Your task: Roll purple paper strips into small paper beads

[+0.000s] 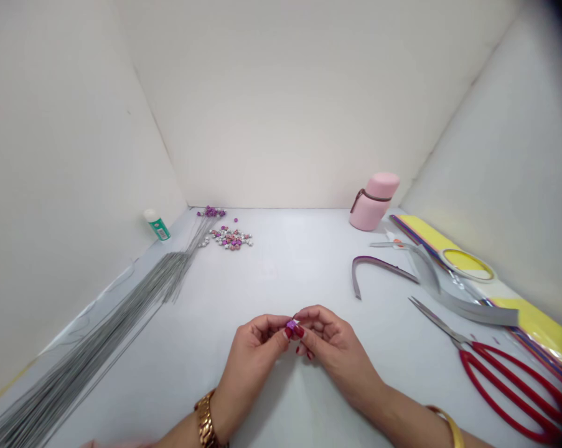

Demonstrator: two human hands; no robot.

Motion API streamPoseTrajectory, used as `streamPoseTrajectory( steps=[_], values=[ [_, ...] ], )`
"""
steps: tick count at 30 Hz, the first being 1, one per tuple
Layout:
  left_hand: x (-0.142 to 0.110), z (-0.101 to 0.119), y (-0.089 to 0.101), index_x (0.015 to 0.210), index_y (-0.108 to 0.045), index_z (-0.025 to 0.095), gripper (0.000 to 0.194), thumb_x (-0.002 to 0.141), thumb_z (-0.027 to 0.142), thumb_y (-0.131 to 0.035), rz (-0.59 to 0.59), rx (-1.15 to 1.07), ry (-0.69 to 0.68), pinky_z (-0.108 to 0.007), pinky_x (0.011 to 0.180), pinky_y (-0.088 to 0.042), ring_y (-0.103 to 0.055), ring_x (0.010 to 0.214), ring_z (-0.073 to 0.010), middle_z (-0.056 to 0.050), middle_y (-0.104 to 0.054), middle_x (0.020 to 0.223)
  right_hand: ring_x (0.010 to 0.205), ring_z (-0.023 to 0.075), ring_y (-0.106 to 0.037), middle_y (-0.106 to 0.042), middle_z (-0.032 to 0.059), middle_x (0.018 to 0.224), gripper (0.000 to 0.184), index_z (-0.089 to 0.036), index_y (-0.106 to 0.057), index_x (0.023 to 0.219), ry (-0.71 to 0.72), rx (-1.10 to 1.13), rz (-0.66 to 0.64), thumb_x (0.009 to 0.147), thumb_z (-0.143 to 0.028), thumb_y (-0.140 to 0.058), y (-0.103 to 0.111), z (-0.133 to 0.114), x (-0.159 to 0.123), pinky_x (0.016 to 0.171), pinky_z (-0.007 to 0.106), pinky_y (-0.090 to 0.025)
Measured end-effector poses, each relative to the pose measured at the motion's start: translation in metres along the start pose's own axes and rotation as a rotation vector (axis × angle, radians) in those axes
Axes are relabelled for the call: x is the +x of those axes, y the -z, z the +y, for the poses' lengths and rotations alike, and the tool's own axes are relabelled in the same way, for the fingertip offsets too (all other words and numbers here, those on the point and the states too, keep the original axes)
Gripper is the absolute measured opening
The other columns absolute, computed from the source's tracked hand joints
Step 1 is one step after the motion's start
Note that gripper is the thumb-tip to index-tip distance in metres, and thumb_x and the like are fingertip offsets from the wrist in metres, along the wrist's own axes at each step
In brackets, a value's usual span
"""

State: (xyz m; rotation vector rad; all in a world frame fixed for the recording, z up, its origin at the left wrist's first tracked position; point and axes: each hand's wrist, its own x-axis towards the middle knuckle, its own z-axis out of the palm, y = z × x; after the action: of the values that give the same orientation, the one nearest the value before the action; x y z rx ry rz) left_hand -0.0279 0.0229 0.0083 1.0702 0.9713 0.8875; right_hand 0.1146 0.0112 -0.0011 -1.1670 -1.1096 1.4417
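Observation:
My left hand (255,351) and my right hand (330,345) meet at the fingertips above the white surface, low in the middle of the view. Between them they pinch a small magenta-purple coil (291,326), probably rolled paper. My fingers hide most of it. Both hands wear dark red nail polish. A gold link watch (206,420) circles my left wrist, and a gold bangle (449,426) sits on my right forearm. Neither hand touches anything else.
A long bundle of thin grey wires (122,317) runs along the left, near a green-labelled glue bottle (157,225) and a pile of purple and silver beads (229,238). To the right lie red-handled scissors (500,379), grey and purple paper strips (434,280), a pink bottle (373,202) and yellow paper sheets (537,326).

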Motion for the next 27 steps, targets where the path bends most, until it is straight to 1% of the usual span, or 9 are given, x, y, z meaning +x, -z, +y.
streamPoseTrajectory(
  steps=[5,10,12,15,21,27],
  values=[
    [0.0006,-0.0013,-0.0005,0.081,-0.064,0.012,0.014,0.072,0.023,-0.061,0.014,-0.054,0.047,-0.026,0.067,-0.045,-0.060,0.071,-0.0166,-0.005,-0.067,0.072,0.054,0.0104,-0.052,-0.059,-0.0014,0.062,0.016,-0.017,-0.059,0.080,0.022,-0.022,0.002,0.072,-0.030,-0.065,0.0004,0.0011,0.0000,0.050,0.021,-0.039],
    [0.0006,-0.0021,-0.0002,0.080,-0.065,0.014,0.014,0.070,0.023,-0.063,0.094,-0.034,0.086,-0.023,0.065,-0.043,-0.059,0.068,-0.0141,-0.004,-0.067,0.074,0.054,0.0104,-0.050,-0.058,-0.0008,0.059,0.015,-0.017,-0.060,0.076,0.007,-0.026,0.012,0.074,-0.032,-0.062,0.0021,0.0009,0.0003,0.049,0.022,-0.038],
    [0.0008,-0.0027,-0.0004,0.079,-0.066,0.014,0.014,0.071,0.025,-0.063,0.094,-0.043,0.078,-0.024,0.067,-0.043,-0.059,0.070,-0.0145,-0.004,-0.068,0.074,0.054,0.0103,-0.050,-0.058,-0.0006,0.059,0.016,-0.016,-0.060,0.075,-0.009,-0.016,0.002,0.075,-0.033,-0.061,0.0026,0.0005,0.0004,0.050,0.022,-0.038],
    [0.0009,-0.0037,-0.0005,0.080,-0.066,0.014,0.016,0.070,0.026,-0.063,0.089,-0.050,0.071,-0.025,0.067,-0.044,-0.059,0.071,-0.0152,-0.005,-0.067,0.076,0.053,0.0104,-0.049,-0.059,-0.0009,0.059,0.017,-0.017,-0.059,0.074,-0.025,-0.007,-0.003,0.073,-0.033,-0.063,0.0027,0.0002,0.0004,0.050,0.022,-0.037],
    [0.0000,-0.0034,-0.0005,0.081,-0.065,0.013,0.015,0.071,0.024,-0.063,0.074,-0.067,0.075,-0.024,0.067,-0.043,-0.058,0.071,-0.0142,-0.005,-0.067,0.077,0.055,0.0099,-0.050,-0.059,-0.0015,0.060,0.017,-0.016,-0.057,0.074,-0.034,0.028,-0.007,0.070,-0.030,-0.066,0.0027,0.0004,0.0015,0.049,0.021,-0.036],
    [0.0003,-0.0019,-0.0019,0.080,-0.065,0.013,0.014,0.072,0.025,-0.062,0.056,-0.100,0.065,-0.025,0.069,-0.044,-0.059,0.070,-0.0151,-0.006,-0.068,0.075,0.055,0.0094,-0.051,-0.056,-0.0021,0.062,0.019,-0.017,-0.056,0.077,-0.034,0.046,0.005,0.069,-0.030,-0.067,0.0009,-0.0015,0.0019,0.049,0.020,-0.038]
  ],
)
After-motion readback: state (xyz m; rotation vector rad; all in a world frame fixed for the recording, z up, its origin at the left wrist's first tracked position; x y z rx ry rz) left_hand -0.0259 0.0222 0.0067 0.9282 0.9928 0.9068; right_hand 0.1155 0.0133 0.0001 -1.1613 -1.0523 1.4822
